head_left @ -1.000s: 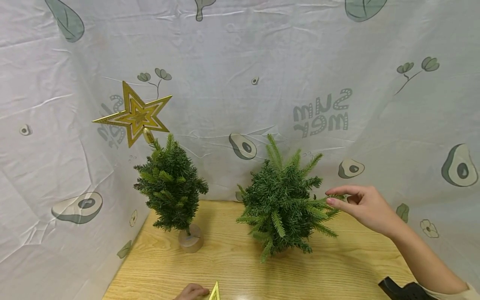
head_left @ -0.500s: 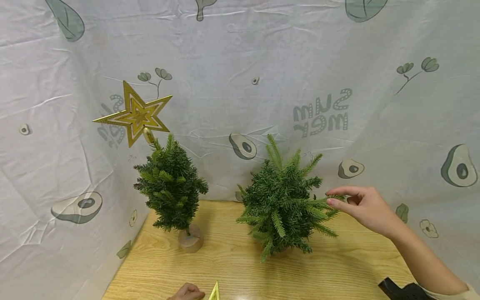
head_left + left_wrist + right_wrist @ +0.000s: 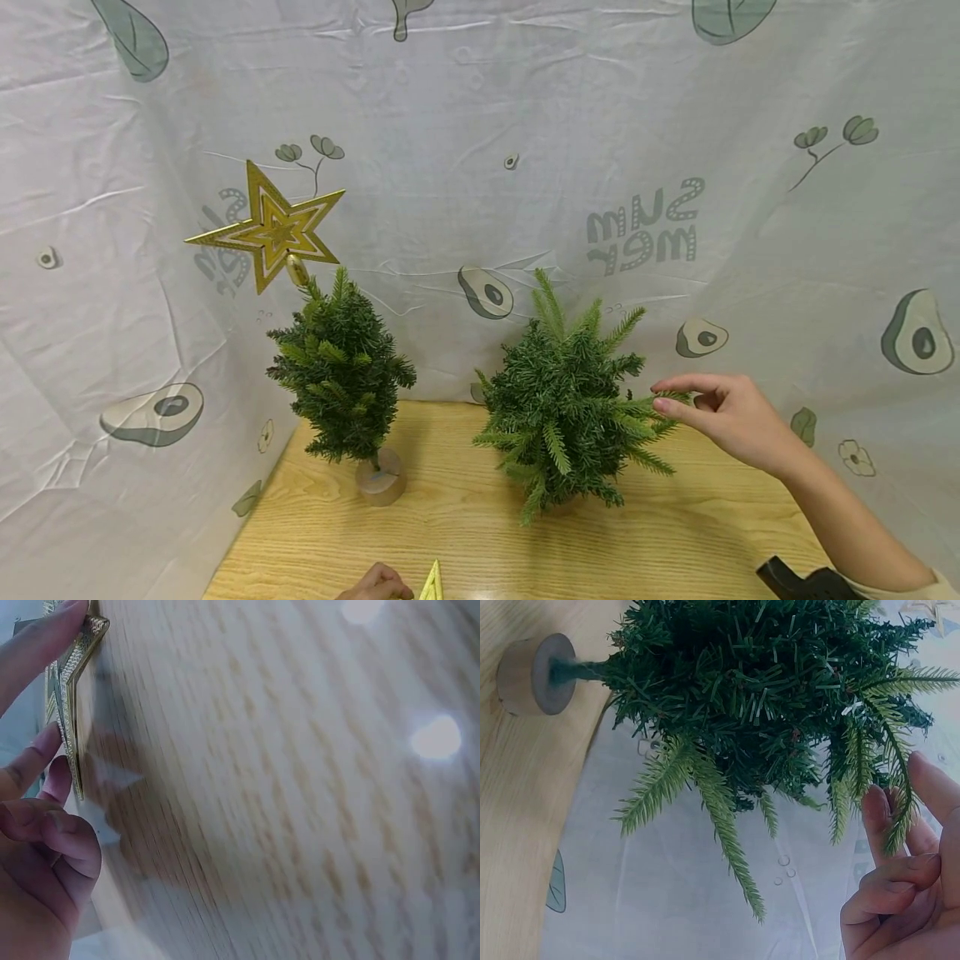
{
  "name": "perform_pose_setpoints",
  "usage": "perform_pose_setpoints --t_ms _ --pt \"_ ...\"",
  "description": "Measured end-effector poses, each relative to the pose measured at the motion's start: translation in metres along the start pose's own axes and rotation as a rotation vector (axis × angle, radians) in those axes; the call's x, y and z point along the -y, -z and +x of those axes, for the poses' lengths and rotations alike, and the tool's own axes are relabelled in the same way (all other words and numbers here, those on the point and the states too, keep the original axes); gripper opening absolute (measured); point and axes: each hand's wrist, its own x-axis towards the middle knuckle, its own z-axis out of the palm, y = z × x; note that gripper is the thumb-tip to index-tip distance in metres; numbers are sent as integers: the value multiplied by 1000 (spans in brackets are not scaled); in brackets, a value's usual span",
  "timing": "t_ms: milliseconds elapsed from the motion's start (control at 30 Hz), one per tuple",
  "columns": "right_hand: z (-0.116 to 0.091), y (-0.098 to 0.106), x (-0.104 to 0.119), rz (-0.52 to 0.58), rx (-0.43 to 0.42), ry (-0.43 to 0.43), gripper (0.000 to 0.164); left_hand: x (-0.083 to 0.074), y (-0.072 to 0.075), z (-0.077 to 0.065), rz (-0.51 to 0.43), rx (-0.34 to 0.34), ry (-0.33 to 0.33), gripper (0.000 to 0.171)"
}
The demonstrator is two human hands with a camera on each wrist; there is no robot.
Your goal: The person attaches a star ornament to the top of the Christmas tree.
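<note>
At the bottom edge of the head view, my left hand (image 3: 377,582) is low over the table beside a gold star (image 3: 432,583), mostly cut off. The left wrist view shows its thumb and fingertips on the star (image 3: 71,697), pinching it. My right hand (image 3: 731,417) reaches in from the right; its thumb and index finger take a light green branch tip (image 3: 900,802) between them. That branch belongs to the bushy artificial Christmas tree (image 3: 566,408), which stands upright on a round wooden base (image 3: 553,673).
A slimmer small tree (image 3: 345,375) stands left on a wooden disc (image 3: 381,477), with a gold star topper (image 3: 277,233) tilted at its tip. A white printed curtain (image 3: 420,200) hangs behind the wooden table (image 3: 465,533). A black device (image 3: 806,579) sits at the right wrist.
My left hand has shifted slightly at the bottom edge, and the gold star's tip has moved a little. The right hand and both trees look the same.
</note>
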Motion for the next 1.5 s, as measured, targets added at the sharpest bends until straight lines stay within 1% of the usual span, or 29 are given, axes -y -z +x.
perform_pose_setpoints --t_ms 100,200,333,400,467,533,667,733,867,967,1067,1167,1233,1300,1400,1500 --pt "0 0 0 -6 0 0 18 -5 1 1 -29 18 33 9" --pt "0 -1 0 -8 0 1 18 -13 5 2 -7 48 85 11" --pt "-1 -1 1 -7 -1 -2 18 -23 9 4 57 75 181 18" --pt "-1 -1 1 -5 -2 -2 18 -26 10 6 52 86 235 21" --pt "-1 -1 1 -3 -3 0 18 -25 12 6 37 107 241 22" --pt "-1 -1 1 0 -2 4 18 -22 14 6 9 123 214 22" --pt "-2 -2 0 -2 -4 9 18 -12 18 8 -60 156 98 25" --pt "-2 -2 -1 -4 -7 10 18 -8 19 10 -112 171 57 26" --pt "-2 -3 -1 -6 -11 9 18 -3 20 12 -244 189 14 25" --pt "-3 -3 -2 -3 -12 8 18 -2 20 13 -325 175 -22 24" --pt "-3 -3 -2 0 -10 6 18 -4 22 14 -345 135 -76 25" --pt "-3 -3 -2 1 -8 2 18 -11 23 15 -368 88 -79 25" --pt "-3 -3 -2 1 -7 -1 18 -18 23 16 -372 55 -24 23" --pt "-3 -2 -2 4 -6 -4 19 -25 23 17 -383 23 57 20" --pt "-3 -2 -2 8 -7 -5 19 -35 23 19 -361 -15 173 18" --pt "-2 -2 -1 5 -9 0 18 -42 23 22 -368 -26 236 18"
